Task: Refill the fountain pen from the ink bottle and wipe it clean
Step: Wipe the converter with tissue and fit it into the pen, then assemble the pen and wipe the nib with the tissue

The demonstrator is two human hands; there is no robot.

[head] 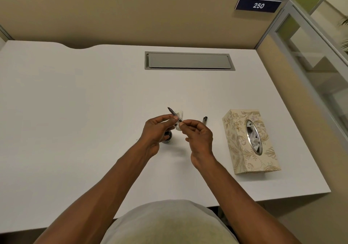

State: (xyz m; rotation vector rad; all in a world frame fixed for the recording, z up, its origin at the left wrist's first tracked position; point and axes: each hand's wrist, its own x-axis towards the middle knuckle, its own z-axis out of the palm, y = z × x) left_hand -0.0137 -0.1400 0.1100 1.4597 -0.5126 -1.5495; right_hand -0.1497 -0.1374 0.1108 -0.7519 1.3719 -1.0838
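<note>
Left hand (157, 129) pinches slim dark fountain pen (174, 114), nib up and away, probably to keep ink off skin. Right hand (197, 136) pinches crumpled white tissue (179, 114) against barrel: wiping step, I'd say. Round dark ink bottle (167, 138) sits on white table (75, 102) beneath left hand.
</note>
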